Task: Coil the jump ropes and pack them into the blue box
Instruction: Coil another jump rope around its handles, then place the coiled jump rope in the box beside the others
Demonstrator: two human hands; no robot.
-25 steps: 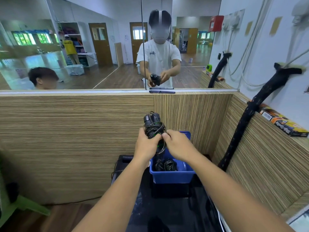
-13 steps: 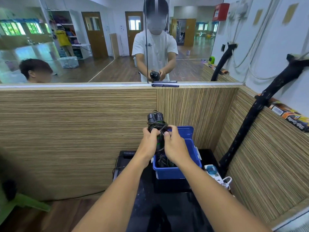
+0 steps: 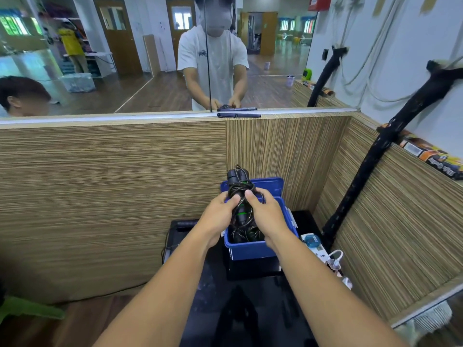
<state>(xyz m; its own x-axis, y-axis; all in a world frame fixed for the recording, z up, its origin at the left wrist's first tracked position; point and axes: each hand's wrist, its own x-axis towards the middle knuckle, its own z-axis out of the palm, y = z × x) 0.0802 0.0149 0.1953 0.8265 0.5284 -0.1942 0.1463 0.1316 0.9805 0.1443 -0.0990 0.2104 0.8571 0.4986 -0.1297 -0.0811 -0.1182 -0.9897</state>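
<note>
A coiled black jump rope (image 3: 239, 190) with black handles and green rings stands upright, gripped between my left hand (image 3: 217, 217) and my right hand (image 3: 268, 216). Its lower end dips into the open blue box (image 3: 250, 250), which sits on a black surface with its lid (image 3: 271, 186) tipped up behind. Another coiled black rope (image 3: 246, 235) lies inside the box beneath the one I hold.
Striped wooden partition walls close in the back and right. A white power strip (image 3: 318, 249) with plugs lies right of the box. A black padded pole (image 3: 363, 171) leans at the right. A pen (image 3: 239, 115) rests on the partition top below a mirror.
Both hands have lowered the coiled rope from above the box down until its lower end enters the box. The view has tilted downward.
</note>
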